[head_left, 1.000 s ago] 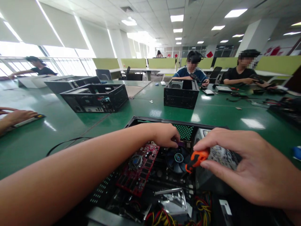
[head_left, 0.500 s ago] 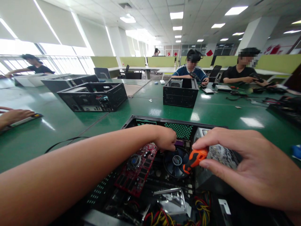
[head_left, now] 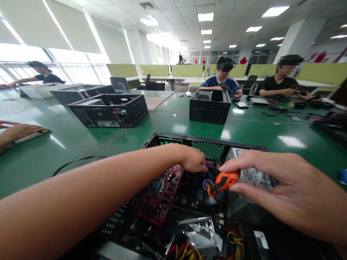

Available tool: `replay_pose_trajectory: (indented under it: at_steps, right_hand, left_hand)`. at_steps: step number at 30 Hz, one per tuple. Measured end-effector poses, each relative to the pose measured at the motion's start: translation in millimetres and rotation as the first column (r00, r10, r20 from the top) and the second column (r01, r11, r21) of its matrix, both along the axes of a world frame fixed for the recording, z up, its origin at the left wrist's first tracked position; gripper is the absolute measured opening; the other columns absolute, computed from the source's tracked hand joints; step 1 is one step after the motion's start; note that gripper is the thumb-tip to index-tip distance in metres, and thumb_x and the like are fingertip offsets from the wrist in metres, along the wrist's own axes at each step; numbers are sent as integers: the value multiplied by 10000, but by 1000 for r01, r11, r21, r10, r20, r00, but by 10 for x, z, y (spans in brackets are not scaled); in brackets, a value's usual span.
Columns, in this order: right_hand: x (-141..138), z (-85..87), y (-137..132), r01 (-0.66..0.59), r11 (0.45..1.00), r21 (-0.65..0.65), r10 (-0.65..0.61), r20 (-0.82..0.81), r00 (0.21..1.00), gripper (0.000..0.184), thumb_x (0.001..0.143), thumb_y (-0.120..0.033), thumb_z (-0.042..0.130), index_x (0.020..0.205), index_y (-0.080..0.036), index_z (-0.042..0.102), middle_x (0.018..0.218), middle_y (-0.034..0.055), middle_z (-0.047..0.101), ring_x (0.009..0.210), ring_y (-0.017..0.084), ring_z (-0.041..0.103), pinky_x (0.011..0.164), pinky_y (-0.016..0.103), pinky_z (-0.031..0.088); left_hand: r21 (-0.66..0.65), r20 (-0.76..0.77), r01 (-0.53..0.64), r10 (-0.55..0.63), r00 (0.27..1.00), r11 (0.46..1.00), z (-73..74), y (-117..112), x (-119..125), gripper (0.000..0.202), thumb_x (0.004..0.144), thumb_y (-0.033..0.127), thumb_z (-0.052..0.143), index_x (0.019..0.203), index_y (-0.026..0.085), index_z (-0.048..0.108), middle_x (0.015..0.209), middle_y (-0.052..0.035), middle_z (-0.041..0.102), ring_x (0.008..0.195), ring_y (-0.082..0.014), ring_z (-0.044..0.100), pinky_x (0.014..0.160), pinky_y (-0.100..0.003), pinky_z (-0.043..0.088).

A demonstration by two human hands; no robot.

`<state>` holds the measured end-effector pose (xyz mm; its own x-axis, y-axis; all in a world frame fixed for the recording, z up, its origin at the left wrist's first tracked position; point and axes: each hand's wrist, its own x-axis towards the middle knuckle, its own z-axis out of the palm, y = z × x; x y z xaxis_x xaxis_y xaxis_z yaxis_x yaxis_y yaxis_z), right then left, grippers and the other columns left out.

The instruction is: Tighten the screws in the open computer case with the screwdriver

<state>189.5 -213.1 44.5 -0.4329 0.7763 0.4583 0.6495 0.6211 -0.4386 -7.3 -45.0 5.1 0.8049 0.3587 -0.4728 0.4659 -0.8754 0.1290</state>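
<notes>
My right hand pinches an orange and black screwdriver by its handle, between thumb and fingers. The handle slants down to the left over the CPU cooler fan; no shaft can be made out. My left hand reaches into the open computer case, its fingers curled down at the fan's far edge. What they hold, if anything, is hidden. Left of the fan a red graphics card lies tilted, partly behind my forearm. The grey power supply sits beneath my right hand.
Coloured cables and a metal bracket fill the case's near side. Across the green table stand another open case and a smaller black case. Another person's hand rests at the left; co-workers sit opposite.
The screwdriver handle has tipped a little further left over the fan. My left hand stays at the fan's far edge. The whole view has shifted slightly.
</notes>
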Motion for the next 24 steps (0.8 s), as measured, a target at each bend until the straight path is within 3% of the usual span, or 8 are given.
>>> replay_pose_trajectory:
  at_steps: [10, 13, 19, 24]
  right_hand:
    - [-4, -29, 21, -15, 1000, -24, 15, 10, 1000, 178, 1029, -306, 704, 1153, -369, 815, 1067, -33, 896, 915, 224, 866, 785, 320, 712]
    - [-18, -54, 8, 15, 1000, -8, -15, -17, 1000, 188, 1048, -320, 688, 1183, -375, 809, 1099, -32, 893, 943, 227, 865, 855, 340, 712]
    - [-5, -43, 7, -20, 1000, -9, 21, 31, 999, 176, 1051, -325, 688, 1164, -361, 818, 1077, -27, 895, 911, 231, 867, 792, 324, 717]
    - [-5, -83, 1, 24, 1000, 7, -23, -45, 999, 182, 1073, -375, 676, 1191, -348, 812, 1109, -16, 890, 953, 221, 860, 862, 322, 703]
  left_hand:
    - [46, -128, 70, -63, 990, 996, 56, -24, 38, 483, 1120, 365, 443, 1116, 145, 873, 1155, -160, 863, 999, -267, 759, 834, -318, 523]
    - [47, -134, 80, -73, 988, 996, 72, -31, 39, 475, 1117, 352, 451, 1192, 118, 857, 1208, -180, 853, 1044, -280, 760, 847, -323, 522]
    - [75, -108, 78, -70, 992, 994, 53, -35, 32, 442, 1119, 355, 478, 1138, 156, 873, 1174, -152, 865, 1015, -275, 761, 838, -320, 521]
    - [64, -118, 75, -67, 991, 995, 49, -33, 29, 449, 1119, 353, 480, 1188, 132, 864, 1183, -154, 862, 1015, -263, 758, 832, -309, 515]
